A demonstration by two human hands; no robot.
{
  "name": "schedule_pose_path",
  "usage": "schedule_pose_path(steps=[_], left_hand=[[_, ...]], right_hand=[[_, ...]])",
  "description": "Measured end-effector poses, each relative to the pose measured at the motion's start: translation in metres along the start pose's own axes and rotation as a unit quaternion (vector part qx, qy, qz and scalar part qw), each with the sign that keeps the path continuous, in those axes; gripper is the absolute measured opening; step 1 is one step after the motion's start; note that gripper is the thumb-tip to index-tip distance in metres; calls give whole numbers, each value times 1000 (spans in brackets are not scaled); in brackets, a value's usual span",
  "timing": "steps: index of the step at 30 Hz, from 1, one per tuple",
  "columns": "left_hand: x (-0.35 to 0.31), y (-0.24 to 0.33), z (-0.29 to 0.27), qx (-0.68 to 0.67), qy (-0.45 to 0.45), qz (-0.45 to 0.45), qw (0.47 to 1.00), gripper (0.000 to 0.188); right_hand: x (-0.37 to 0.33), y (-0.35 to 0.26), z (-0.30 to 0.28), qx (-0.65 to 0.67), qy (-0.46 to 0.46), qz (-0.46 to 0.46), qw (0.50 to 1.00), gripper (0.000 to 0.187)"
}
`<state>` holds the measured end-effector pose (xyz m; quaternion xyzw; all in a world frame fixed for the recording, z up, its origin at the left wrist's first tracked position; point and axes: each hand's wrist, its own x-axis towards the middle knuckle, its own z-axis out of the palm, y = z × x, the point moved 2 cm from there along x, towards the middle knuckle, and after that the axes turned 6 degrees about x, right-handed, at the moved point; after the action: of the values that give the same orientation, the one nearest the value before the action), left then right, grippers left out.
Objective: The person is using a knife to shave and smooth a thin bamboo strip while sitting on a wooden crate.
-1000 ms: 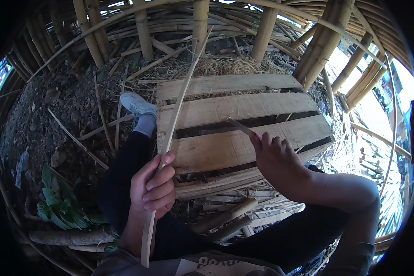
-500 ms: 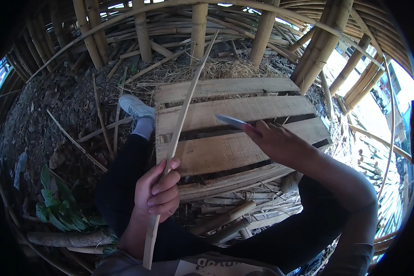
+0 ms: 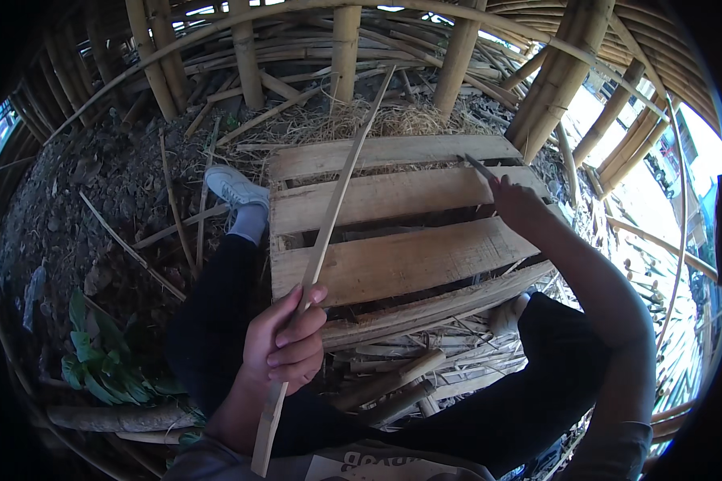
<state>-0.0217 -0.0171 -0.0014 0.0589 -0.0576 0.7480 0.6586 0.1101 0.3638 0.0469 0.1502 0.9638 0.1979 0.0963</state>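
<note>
We saw the right hand (image 3: pixel 521 204), closed round the knife (image 3: pixel 480 167), shift away to the far right part of the slatted worktop (image 3: pixel 401 260); half a second earlier its blade had pointed toward the pale strip (image 3: pixel 329 220). The left hand (image 3: pixel 287 341) kept its fingers wrapped round the strip, which slanted up across the worktop's left side. Our hands were well apart, and we judged that no cutting was under way then.
</note>
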Motion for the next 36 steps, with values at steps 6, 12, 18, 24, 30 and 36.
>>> schedule_pose_path(steps=[6, 12, 18, 24, 30, 36], left_hand=[[1, 0, -4, -28, -7, 3, 1000, 32], [5, -2, -10, -1, -25, 31, 999, 31], [1, 6, -6, 9, -20, 51, 998, 32], [2, 8, -4, 7, -33, 50, 998, 32], [-1, 10, -5, -2, -43, 39, 998, 32], [4, 2, -9, -6, -42, 18, 999, 32]], right_hand=[[13, -68, -41, 12, 179, -148, 973, 50], [40, -104, -45, 24, 221, -214, 951, 47], [85, -46, -12, 6, 35, 10, 999, 40], [67, -17, -4, 62, 72, 6, 995, 42], [7, -81, -48, 124, 68, -183, 973, 42], [-7, -26, 1, -125, 10, 95, 988, 43]])
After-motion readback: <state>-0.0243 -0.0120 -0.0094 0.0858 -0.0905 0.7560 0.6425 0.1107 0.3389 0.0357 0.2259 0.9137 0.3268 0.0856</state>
